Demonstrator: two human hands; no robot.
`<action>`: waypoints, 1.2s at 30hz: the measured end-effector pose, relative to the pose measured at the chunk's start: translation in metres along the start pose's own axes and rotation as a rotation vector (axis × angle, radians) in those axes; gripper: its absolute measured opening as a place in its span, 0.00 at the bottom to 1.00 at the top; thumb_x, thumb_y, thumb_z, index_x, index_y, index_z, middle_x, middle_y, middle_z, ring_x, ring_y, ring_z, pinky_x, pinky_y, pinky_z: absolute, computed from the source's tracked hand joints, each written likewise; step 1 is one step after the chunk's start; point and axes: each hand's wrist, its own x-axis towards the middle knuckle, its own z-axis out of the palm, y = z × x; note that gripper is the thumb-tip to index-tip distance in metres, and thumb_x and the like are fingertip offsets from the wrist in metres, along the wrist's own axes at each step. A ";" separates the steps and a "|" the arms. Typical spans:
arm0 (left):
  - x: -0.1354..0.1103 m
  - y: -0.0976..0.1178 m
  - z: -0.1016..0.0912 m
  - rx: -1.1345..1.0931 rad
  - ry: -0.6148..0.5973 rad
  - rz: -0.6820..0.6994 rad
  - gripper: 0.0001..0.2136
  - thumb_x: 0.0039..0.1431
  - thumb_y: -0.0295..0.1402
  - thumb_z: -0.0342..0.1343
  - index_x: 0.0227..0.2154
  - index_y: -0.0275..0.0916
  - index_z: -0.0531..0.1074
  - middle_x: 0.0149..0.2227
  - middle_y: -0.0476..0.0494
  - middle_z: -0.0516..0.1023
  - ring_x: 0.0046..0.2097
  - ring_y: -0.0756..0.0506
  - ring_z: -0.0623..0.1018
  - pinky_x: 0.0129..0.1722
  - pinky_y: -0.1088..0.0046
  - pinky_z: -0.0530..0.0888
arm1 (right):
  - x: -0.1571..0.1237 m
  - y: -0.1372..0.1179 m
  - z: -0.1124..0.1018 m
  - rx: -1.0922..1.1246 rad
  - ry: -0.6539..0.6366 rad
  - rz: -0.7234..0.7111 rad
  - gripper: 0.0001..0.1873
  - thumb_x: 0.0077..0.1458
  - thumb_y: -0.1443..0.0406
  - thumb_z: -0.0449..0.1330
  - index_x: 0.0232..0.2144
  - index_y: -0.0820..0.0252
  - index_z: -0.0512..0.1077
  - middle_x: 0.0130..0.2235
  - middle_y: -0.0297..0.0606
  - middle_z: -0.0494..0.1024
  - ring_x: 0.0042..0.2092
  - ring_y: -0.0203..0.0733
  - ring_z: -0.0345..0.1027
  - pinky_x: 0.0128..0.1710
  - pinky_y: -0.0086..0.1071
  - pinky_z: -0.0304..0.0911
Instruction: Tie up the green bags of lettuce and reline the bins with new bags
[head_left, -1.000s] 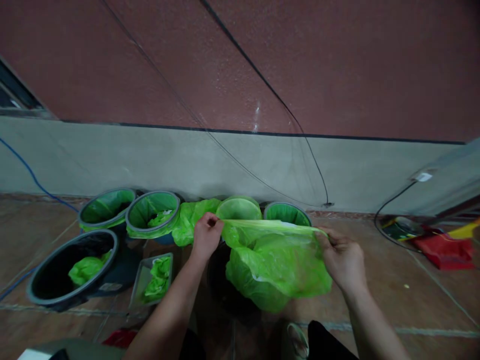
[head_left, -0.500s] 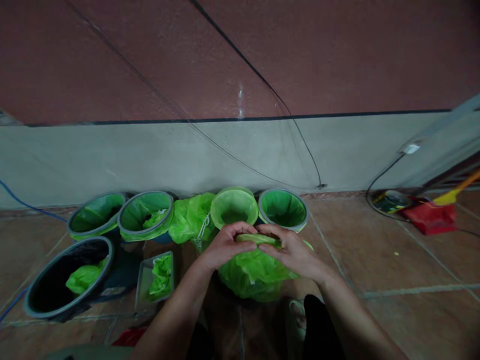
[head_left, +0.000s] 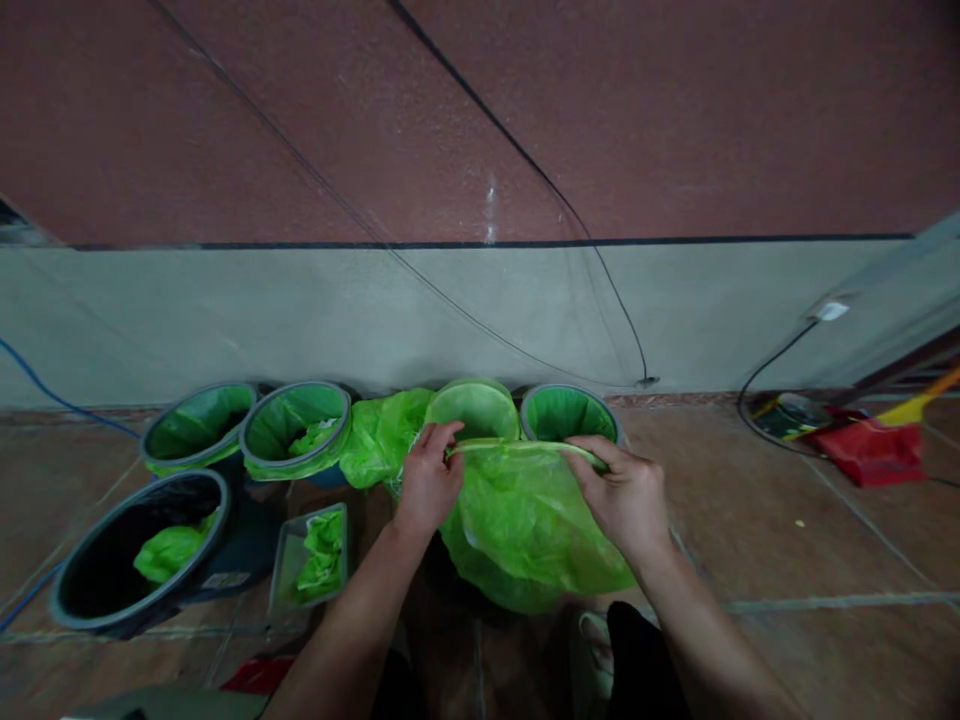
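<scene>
So, front and centre is a thin, translucent lime-green plastic bag (head_left: 525,540), held up by its top edge and hanging above the reddish-brown tiled floor (head_left: 735,520), out from the floor's wall-side edge. Left hand (head_left: 433,480) has one end of that top edge pinched between thumb and fingers, and the right hand (head_left: 624,492) is gripping the other end the same way, so the edge runs pretty straight between them. Something dark sits under the bag, too hidden to make out.

Just behind it, along the floor's wall-side edge, are a round pale-green bucket (head_left: 476,395) and, to its right, a grey-rimmed round bin with a green liner (head_left: 570,412). On the bucket's left there's a crumpled heap of lime-green plastic (head_left: 384,435), then two more grey-rimmed, green-lined bins (head_left: 296,425).

Nearer the left edge of the floor, a big dark bin (head_left: 244,530) leans over with a green bundle (head_left: 171,552) inside, beside a small rectangular tub (head_left: 287,575) holding crumpled green plastic (head_left: 321,550). Way off right: a red dustpan (head_left: 874,452).
</scene>
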 end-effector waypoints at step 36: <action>0.008 -0.025 -0.036 -0.108 0.040 -0.080 0.13 0.62 0.37 0.51 0.42 0.40 0.79 0.39 0.46 0.84 0.40 0.46 0.81 0.43 0.72 0.75 | -0.012 0.043 0.073 -0.506 -0.750 0.078 0.19 0.60 0.62 0.57 0.53 0.55 0.72 0.51 0.46 0.77 0.55 0.53 0.70 0.54 0.43 0.63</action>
